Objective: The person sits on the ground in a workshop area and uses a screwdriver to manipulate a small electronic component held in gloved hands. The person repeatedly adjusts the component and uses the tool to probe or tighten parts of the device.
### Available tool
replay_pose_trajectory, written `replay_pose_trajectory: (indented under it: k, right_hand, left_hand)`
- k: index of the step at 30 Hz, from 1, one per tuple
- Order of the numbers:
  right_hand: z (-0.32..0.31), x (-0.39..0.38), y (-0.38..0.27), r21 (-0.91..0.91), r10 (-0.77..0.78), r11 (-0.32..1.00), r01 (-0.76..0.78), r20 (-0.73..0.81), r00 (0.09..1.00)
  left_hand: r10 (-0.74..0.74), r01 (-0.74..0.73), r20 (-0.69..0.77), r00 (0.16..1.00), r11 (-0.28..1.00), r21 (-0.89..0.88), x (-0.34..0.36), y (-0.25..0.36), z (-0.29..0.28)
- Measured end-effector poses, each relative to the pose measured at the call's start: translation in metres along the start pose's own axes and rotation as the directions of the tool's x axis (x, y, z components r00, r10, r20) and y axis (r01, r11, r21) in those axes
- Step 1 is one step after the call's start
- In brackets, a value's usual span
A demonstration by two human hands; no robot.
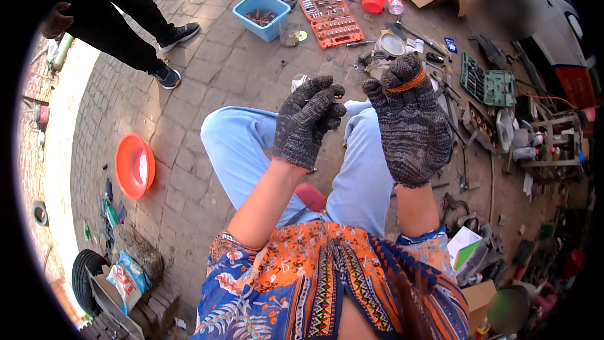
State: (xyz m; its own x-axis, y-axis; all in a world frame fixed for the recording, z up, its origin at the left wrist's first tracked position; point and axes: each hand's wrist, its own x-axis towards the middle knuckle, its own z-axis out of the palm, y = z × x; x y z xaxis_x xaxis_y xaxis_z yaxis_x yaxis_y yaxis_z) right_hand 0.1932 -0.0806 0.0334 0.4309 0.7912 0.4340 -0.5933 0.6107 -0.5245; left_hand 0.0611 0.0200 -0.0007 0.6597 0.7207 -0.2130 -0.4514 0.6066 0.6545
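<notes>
My left hand [306,119], in a dark grey knitted glove, is raised above my jeans with fingers curled; whatever is at its fingertips is too small to name. To its right my right hand [412,126], gloved alike, has its fingers bent together, with an orange band [406,83] across them; I cannot make out what they hold. The two hands are apart. Beyond them lie scattered metal parts and a round pale container [391,44].
Another person [126,19] stands front-left. Ahead are a blue tub [267,29], an orange socket case [333,31] and red bucket [373,1]. Right are a green tool case [497,85], scattered tools and a vehicle [553,38]. Left are an orange basin [126,164] and tyre [83,277].
</notes>
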Motion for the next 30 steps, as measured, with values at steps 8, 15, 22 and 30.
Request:
replay_pose_trajectory:
  k: [8, 15, 22, 30]
  right_hand:
    - [0.004, -0.003, 0.006, -0.205, 0.143, 0.968, -0.145, -0.025, 0.989]
    - [0.010, 0.006, -0.004, -0.364, 0.203, 0.905, -0.218, -0.080, 0.976]
    - [0.005, 0.007, -0.005, -0.274, 0.154, 0.950, -0.150, -0.009, 0.988]
    - [0.009, 0.000, -0.028, -0.149, 0.065, 0.986, -0.068, -0.024, 0.998]
  left_hand:
    - [0.089, -0.053, -0.105, 0.990, 0.949, 0.311, 0.013, -0.022, -0.018]
    - [0.442, -0.493, 0.263, 0.857, 0.557, 0.668, 0.024, -0.029, -0.056]
    - [0.194, -0.529, 0.510, 0.838, 0.521, 0.670, -0.002, 0.001, 0.008]
    - [0.061, -0.362, 0.421, 0.905, 0.629, 0.688, 0.003, -0.014, -0.002]
